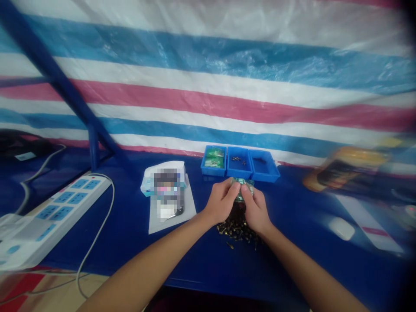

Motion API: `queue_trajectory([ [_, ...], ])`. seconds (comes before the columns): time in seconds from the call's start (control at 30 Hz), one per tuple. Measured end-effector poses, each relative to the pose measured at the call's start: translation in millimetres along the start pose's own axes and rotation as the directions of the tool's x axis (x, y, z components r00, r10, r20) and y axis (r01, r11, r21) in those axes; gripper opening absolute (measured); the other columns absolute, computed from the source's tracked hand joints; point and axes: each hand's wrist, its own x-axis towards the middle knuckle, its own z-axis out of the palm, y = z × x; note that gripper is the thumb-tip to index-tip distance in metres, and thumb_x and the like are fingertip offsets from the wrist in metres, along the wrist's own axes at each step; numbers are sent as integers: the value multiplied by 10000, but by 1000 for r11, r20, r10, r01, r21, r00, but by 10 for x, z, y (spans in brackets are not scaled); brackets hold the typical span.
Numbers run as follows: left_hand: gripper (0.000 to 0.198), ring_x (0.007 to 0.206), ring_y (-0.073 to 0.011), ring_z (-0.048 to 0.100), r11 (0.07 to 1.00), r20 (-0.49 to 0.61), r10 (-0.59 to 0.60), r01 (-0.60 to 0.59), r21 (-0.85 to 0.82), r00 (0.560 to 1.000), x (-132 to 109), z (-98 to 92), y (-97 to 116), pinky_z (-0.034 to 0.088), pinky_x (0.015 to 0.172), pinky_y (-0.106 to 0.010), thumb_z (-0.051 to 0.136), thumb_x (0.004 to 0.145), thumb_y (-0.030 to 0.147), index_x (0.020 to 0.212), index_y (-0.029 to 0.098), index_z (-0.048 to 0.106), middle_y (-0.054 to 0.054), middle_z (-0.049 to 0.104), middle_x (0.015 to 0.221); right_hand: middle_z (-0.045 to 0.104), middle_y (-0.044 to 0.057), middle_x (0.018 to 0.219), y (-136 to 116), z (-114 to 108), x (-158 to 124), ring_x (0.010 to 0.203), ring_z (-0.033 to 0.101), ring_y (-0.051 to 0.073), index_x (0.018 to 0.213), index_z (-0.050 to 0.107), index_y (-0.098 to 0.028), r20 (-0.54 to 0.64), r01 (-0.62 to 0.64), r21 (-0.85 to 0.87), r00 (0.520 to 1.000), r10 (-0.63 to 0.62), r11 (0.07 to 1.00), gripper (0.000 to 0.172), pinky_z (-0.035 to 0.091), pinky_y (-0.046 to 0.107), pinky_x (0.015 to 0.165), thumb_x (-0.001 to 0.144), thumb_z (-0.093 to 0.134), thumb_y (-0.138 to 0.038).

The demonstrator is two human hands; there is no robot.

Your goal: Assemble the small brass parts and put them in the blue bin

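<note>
Between my two hands is a small clear and greenish plastic bag [246,184], pinched at its near edge. My left hand [222,200] grips its left side, thumb on top. On its right side, my right hand [256,208] closes with the thumb against the plastic. What the bag holds is too blurred to make out. Below the hands lies a heap of small dark and brass-coloured metal pieces [238,230], like screws or fittings. One loose piece [230,245] rests at the near side of the heap.
Three blue bins [264,177] stand behind my hands; one holds green-and-white packets [214,157], another a few metal pieces [238,160]. Left are a tissue pack [147,184], white sheet [156,225] and power strip [69,203] with its cable. A white mouse-shaped object [341,228] lies right.
</note>
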Motion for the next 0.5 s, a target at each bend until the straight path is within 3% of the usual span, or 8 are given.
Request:
queue_trajectory([
  [0.27, 404, 588, -106, 408, 999, -46, 28, -26, 33, 999, -31, 42, -15, 321, 572, -250, 399, 991, 400, 674, 158, 463, 11, 473, 627, 485, -5, 664, -14, -2, -4, 631, 431, 132, 654, 455, -183, 0, 26, -2, 1000, -26, 1000, 419, 385, 251, 585, 945, 458, -484],
  [0.5, 402, 577, -113, 444, 972, -49, 129, -116, 206, 990, -53, 31, -24, 297, 580, -274, 368, 1007, 327, 647, 164, 436, 2, 495, 615, 443, -19, 659, -13, 17, -11, 618, 393, 123, 675, 452, -187, -54, 23, -9, 998, -24, 1000, 387, 355, 244, 567, 947, 467, -462],
])
